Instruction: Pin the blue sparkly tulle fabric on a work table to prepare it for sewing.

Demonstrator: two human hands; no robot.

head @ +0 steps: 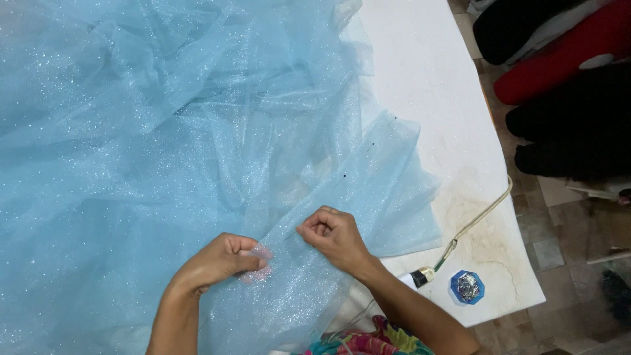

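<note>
Glittery pale-blue tulle (164,131) covers most of the white table (427,72), filling the frame's left and centre. At lower centre, the left hand (220,260) pinches a fold with curled fingers; just beside it, the right hand (335,236) pinches the same fabric. A small blue pin box (467,287) sits lower right.

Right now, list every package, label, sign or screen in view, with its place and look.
Small container: on the white table, right of the right hand; blue, many-sided, open top showing silvery bits, probably pins.
No labels, signs or screens show.
</note>
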